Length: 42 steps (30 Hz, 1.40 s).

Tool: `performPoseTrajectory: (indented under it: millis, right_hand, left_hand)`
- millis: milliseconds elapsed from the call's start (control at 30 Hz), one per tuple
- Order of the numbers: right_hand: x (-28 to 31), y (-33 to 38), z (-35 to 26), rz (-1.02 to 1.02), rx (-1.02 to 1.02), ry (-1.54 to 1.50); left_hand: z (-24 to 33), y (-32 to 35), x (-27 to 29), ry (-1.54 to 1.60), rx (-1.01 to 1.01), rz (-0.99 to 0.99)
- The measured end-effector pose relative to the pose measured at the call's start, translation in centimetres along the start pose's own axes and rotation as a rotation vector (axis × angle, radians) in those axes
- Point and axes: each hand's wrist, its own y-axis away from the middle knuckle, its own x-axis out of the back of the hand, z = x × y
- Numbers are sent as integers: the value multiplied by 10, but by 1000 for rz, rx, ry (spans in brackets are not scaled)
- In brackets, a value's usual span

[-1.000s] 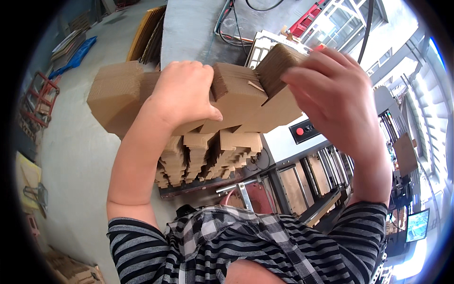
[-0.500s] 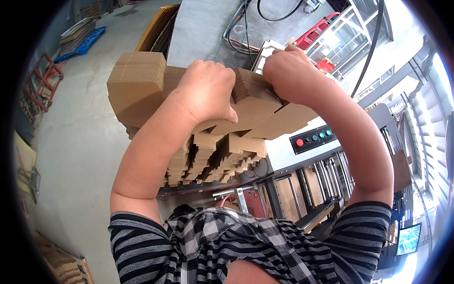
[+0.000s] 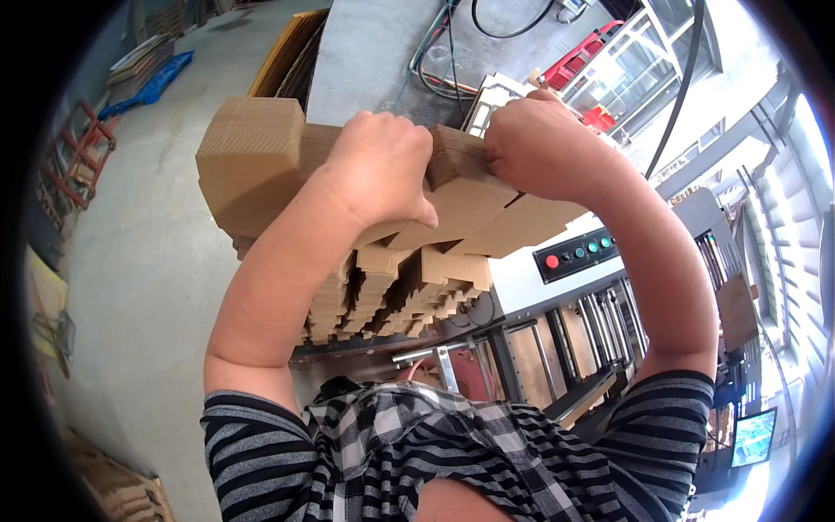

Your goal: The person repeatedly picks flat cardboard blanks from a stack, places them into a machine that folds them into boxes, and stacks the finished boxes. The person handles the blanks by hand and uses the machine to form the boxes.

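A thick bundle of die-cut brown cardboard blanks stretches across in front of me, its flaps cut in steps. My left hand is closed over the top edge near its middle, with the thumb lying down along the near face. Farther right, my right hand is bent in a closed grip on the bundle's upper edge; its fingertips are hidden behind the cardboard. Beneath the bundle, more layered cardboard blanks show their notched edges.
A grey metal tabletop with cables and hoses lies beyond. To the right are a control panel with a red button, machine rollers and a lit screen. A red hand cart stands at far left.
My right hand has shifted very slightly, its forearm and elbow drawing a little inward. The left hand and the cardboard bundle stay practically where they were.
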Motion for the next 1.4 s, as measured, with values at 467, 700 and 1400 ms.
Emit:
performPoseTrajectory:
  millis: [467, 700, 1400]
  right_hand:
    - [21, 48, -2, 359, -58, -221]
    - [-93, 129, -40, -378, -141, -227]
    - [12, -2, 11, -31, -63, 219]
  left_hand:
    - [5, -3, 5, 9, 3, -46]
    - [4, 0, 8, 45, 39, -64]
    - [1, -3, 1, 35, -22, -8]
